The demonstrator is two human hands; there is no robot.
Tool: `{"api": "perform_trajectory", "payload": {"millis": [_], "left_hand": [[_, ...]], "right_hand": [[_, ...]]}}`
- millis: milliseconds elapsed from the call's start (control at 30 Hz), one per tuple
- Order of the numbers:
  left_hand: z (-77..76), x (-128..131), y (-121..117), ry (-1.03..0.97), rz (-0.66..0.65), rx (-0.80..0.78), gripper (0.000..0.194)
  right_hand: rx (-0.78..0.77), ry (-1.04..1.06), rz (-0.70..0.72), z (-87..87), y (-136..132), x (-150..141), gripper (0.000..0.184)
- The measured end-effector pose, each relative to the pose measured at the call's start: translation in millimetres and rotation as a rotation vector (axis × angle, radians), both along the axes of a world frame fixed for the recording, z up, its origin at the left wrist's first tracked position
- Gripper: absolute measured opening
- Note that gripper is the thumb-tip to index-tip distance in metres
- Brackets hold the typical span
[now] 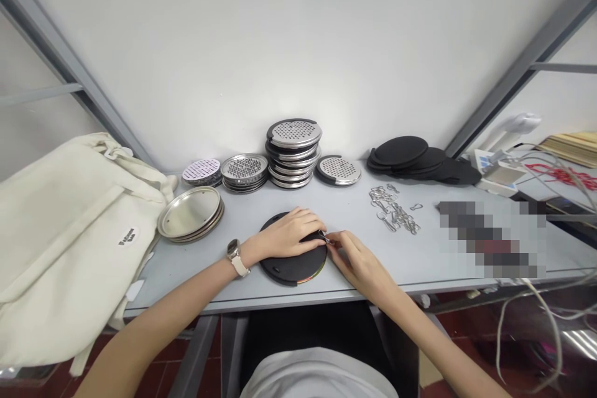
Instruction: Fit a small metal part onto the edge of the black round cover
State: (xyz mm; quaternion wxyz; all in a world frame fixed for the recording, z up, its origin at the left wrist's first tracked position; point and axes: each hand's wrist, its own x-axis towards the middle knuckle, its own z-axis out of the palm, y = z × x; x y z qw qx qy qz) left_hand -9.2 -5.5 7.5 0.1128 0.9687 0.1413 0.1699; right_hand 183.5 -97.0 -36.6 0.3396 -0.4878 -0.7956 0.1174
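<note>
A black round disc [289, 266] lies on the table in front of me, with a thin coloured edge showing at its lower right. My left hand [293, 233] rests across its top, thumb and fingers closing at the right rim and holding it there. My right hand [352, 255] is at that same rim, thumb and forefinger pinched on a small metal clip [329, 240]. Part of the clip is hidden by the fingertips. To the right lies a loose pile of similar metal clips [396, 212].
Behind stand a tall stack of round graters [295, 134], a lower grater stack [245, 168] and a single grater [340, 170]. Metal lids [190, 211] lie at left beside a cream bag [69, 242]. Black round covers [401, 152] sit back right; cables [555, 329] hang at right.
</note>
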Motion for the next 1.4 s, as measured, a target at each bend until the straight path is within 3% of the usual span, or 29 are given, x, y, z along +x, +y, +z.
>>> {"api": "perform_trajectory", "payload": {"millis": [567,933,1400], "left_hand": [[0.5,0.8,-2.5,-0.021,0.045,0.032,0.02],[-0.8,1.1,-2.6,-0.037,0.098,0.027,0.019],[-1.0,-0.3,-2.7,0.001,0.068,0.019,0.019]], "right_hand": [[-0.07,0.057,-0.001,-3.2,0.4,1.2,0.012],[-0.022,0.029,-0.009,-3.2,-0.1,1.5,0.013],[-0.003,-0.004,0.016,0.6,-0.3,1.0,0.02]]}}
